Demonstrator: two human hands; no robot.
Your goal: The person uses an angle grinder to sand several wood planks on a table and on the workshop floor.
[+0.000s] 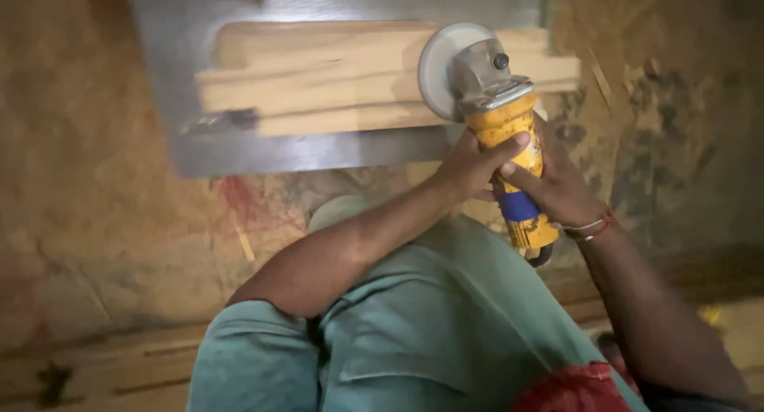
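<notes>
Head view, near to far: left hand [471, 161] and right hand [557, 185] both wrapped tight around yellow grinder [509, 141], over teal-clad lap [430, 316]. Beyond, grey disc [438, 58] set against right end of stacked wood strips [318, 78], strips lying on metal sheet [263, 153] short of its front edge. Bare, stained floor [95, 205] open at left and right of sheet.

Place: a woodworking workshop is indicated.
Evidence: stacked wooden planks [318, 78] on a metal sheet [318, 153]; a yellow angle grinder [493, 118]; a stained, scrap-strewn floor [103, 221].
</notes>
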